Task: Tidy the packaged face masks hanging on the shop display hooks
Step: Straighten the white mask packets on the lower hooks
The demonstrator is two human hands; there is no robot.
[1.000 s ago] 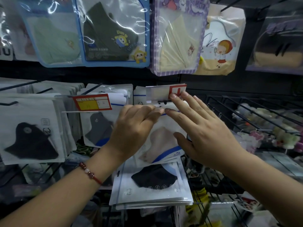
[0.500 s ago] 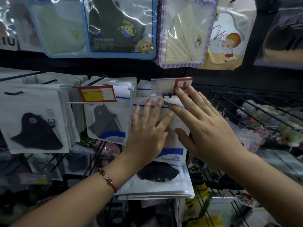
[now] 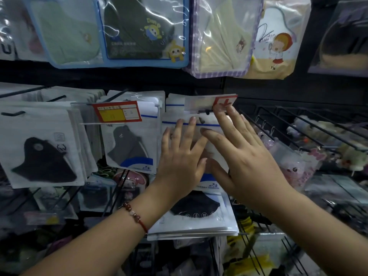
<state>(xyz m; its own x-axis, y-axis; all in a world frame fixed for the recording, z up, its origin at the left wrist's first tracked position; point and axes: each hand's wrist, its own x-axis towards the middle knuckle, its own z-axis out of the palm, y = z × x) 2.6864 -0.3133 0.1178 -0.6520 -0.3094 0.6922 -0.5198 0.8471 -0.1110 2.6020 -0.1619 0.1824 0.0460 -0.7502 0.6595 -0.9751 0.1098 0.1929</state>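
Note:
A white mask packet with a blue stripe (image 3: 211,122) hangs on a hook in the middle row. My left hand (image 3: 181,160) lies flat against its front, fingers straight and spread. Beside it, my right hand (image 3: 245,154) also presses flat on the packet, its fingertips reaching up to the price tag (image 3: 211,102) at the hook's end. A packet with a grey mask (image 3: 129,148) hangs on the hook to the left, behind a red and yellow price tag (image 3: 117,112). Further left hangs a stack of black mask packets (image 3: 43,148). Below my hands, another stack with a black mask (image 3: 197,220) hangs.
Larger colourful packets hang in the top row: green (image 3: 65,30), dark green with cartoons (image 3: 143,30), purple-checked (image 3: 223,36) and one with a cartoon girl (image 3: 278,44). Bare black wire hooks (image 3: 298,124) stick out at the right, with small plush trinkets (image 3: 294,170) beneath.
My left hand has gone from curled on the packet's top to flat with straight fingers on its front. The packet now hangs straight. The right hand has stayed pressed near the tag.

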